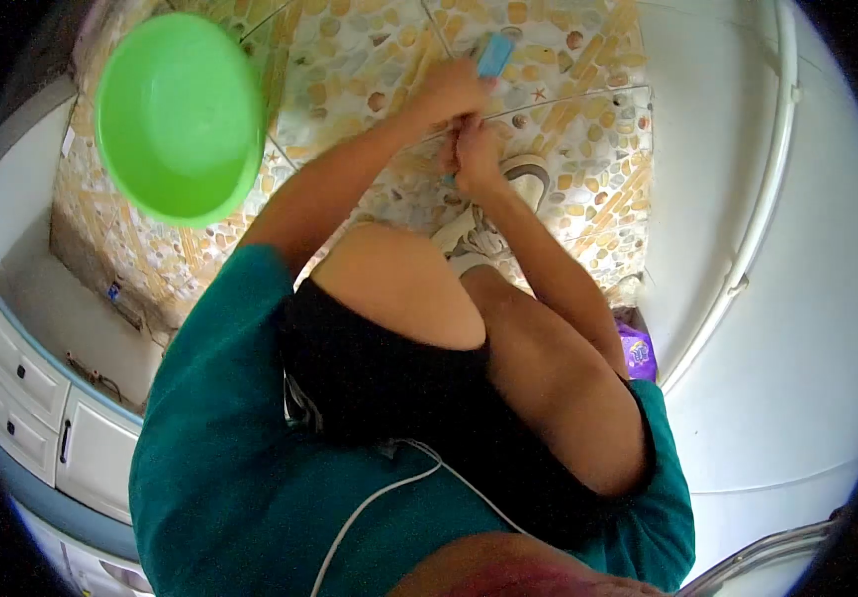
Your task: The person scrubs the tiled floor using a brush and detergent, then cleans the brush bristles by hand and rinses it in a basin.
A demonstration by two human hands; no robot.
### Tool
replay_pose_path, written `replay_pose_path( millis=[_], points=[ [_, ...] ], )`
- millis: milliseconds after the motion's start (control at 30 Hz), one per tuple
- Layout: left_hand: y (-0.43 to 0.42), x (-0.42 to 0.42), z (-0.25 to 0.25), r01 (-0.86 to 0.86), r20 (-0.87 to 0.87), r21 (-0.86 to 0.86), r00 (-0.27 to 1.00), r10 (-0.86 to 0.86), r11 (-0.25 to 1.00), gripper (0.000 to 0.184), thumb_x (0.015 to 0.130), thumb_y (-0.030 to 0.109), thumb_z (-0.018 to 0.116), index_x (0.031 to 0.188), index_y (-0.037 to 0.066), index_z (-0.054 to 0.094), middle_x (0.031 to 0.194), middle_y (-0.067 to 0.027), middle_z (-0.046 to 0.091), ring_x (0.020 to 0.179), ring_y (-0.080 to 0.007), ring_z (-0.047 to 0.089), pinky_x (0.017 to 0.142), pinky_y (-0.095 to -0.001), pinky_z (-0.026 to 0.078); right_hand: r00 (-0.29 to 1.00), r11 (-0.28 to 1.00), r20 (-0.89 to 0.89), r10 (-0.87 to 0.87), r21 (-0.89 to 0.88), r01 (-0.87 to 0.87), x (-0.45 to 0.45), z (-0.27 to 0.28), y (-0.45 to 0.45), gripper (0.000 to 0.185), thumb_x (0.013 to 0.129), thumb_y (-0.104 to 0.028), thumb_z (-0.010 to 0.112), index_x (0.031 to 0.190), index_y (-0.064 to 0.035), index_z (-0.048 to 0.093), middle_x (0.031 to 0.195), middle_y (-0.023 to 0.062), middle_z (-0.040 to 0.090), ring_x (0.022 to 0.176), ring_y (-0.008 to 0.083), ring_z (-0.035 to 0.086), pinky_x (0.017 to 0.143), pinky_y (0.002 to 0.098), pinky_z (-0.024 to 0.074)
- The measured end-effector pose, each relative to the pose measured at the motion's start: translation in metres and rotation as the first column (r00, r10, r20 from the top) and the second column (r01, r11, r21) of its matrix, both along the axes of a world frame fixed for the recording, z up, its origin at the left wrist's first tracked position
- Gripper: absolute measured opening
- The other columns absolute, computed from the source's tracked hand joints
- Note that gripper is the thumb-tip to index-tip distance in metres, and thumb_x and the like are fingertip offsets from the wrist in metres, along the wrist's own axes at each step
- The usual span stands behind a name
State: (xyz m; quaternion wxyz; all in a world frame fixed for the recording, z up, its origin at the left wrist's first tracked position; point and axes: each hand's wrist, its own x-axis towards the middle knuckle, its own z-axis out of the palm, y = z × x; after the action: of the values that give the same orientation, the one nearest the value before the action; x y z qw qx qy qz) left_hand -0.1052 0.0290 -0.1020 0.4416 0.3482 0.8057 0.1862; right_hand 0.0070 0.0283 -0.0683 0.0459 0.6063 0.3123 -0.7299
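Note:
Low over the patterned floor [588, 129], my left hand [454, 92] is closed on a light-blue flat-ended object [494, 55], which sticks out past my fingers at the top. Motion blur and my fingers hide what kind of object it is. My right hand [476, 157] is closed just below the left one, close against it. A bit of blue shows at the lower edge of that hand; I cannot tell whether it belongs to the same object. My shoe [526, 179] is on the floor beside my right hand.
A green basin [180, 119] stands on the floor at the upper left. White cabinets [26, 373] line the left side. Along the white wall at the right runs a white pipe [762, 209]. A purple package [638, 350] lies near my right leg. A white cord [374, 497] hangs across my shirt.

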Motion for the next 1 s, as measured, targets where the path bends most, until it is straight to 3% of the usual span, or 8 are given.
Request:
replay_pose_path(
  millis=[133,233,300,367,433,633,733,1000],
  points=[
    [0.034,-0.007,0.014,0.003,0.503,-0.079,0.864,0.037,0.997,0.053,0.082,0.045,0.057,0.081,-0.008,0.064,0.069,-0.0208,0.063,0.066,-0.0382,0.063,0.066,-0.0442,0.05,0.994,0.997,-0.089,-0.064,0.031,0.067,0.002,0.001,0.031,0.047,0.099,-0.044,0.029,0.071,-0.0082,0.042,0.049,0.0009,0.03,0.036,0.0158,0.027,0.037,0.0309,0.0238],
    [-0.006,0.024,-0.012,0.296,0.014,0.115,0.954,-0.3,0.948,0.047,0.08,0.041,0.059,0.077,-0.006,0.066,0.07,-0.0211,0.064,0.067,-0.0383,0.063,0.064,-0.0457,0.051,0.999,0.982,-0.031,-0.011,0.188,0.016,0.029,0.01,-0.019,0.048,0.098,-0.047,0.031,0.069,-0.009,0.041,0.049,-0.0004,0.026,0.038,0.0149,0.023,0.037,0.0306,0.0219],
    [-0.013,0.035,-0.002,0.333,0.058,-0.072,0.943,-0.329,0.94,0.051,0.082,0.044,0.055,0.085,-0.005,0.065,0.082,-0.023,0.063,0.079,-0.0386,0.062,0.072,-0.0466,0.049,0.978,0.954,-0.047,-0.202,-0.235,0.186,0.04,0.015,-0.034,0.047,0.097,-0.047,0.034,0.069,-0.0092,0.042,0.051,-0.0001,0.032,0.04,0.0154,0.031,0.037,0.0313,0.0261],
    [-0.002,0.036,-0.001,0.364,0.108,-0.247,0.931,-0.348,0.898,0.055,0.085,0.048,0.052,0.094,-0.005,0.064,0.094,-0.0249,0.063,0.091,-0.0389,0.061,0.081,-0.0474,0.047,0.98,0.978,-0.015,-0.198,-0.077,0.196,0.032,0.005,-0.026,0.046,0.097,-0.046,0.034,0.069,-0.01,0.041,0.052,-0.0002,0.032,0.039,0.015,0.031,0.036,0.0314,0.0252],
    [0.03,0.029,-0.004,0.28,-0.135,0.061,0.953,-0.27,0.958,0.043,0.082,0.041,0.058,0.081,-0.001,0.067,0.07,-0.0205,0.064,0.068,-0.0367,0.064,0.063,-0.0457,0.051,0.975,0.974,0.007,-0.223,0.051,0.222,0.015,0.013,0.005,0.046,0.097,-0.045,0.035,0.067,-0.0112,0.039,0.052,-0.0002,0.033,0.039,0.0143,0.03,0.036,0.0312,0.0232],
    [0.108,0.012,-0.044,0.135,0.13,0.434,0.969,-0.21,0.891,0.048,0.083,0.044,0.055,0.076,-0.002,0.066,0.068,-0.0219,0.063,0.067,-0.0375,0.064,0.063,-0.0457,0.051,0.966,0.979,-0.169,-0.194,0.031,0.202,0.013,-0.032,0.089,0.046,0.098,-0.045,0.032,0.067,-0.0122,0.041,0.052,0.0001,0.035,0.039,0.0131,0.031,0.037,0.0304,0.0219],
    [0.069,0.009,0.0,0.348,0.013,0.017,0.937,-0.348,0.937,0.048,0.085,0.043,0.054,0.076,-0.003,0.066,0.07,-0.022,0.063,0.069,-0.0377,0.063,0.064,-0.0469,0.049,0.991,0.971,-0.134,-0.012,0.235,0.043,0.028,-0.051,0.031,0.046,0.098,-0.045,0.03,0.068,-0.012,0.042,0.051,0.0,0.033,0.039,0.0128,0.03,0.036,0.0306,0.0215],
    [0.032,0.005,0.014,0.191,0.019,-0.097,0.982,-0.19,0.977,0.046,0.085,0.039,0.054,0.079,-0.006,0.064,0.067,-0.0228,0.062,0.067,-0.0385,0.063,0.064,-0.0455,0.05,0.994,0.986,-0.073,0.079,0.153,-0.067,0.02,-0.029,0.01,0.047,0.097,-0.046,0.03,0.071,-0.0101,0.045,0.051,0.0019,0.038,0.039,0.0149,0.033,0.036,0.0317,0.0248]
  ],
)
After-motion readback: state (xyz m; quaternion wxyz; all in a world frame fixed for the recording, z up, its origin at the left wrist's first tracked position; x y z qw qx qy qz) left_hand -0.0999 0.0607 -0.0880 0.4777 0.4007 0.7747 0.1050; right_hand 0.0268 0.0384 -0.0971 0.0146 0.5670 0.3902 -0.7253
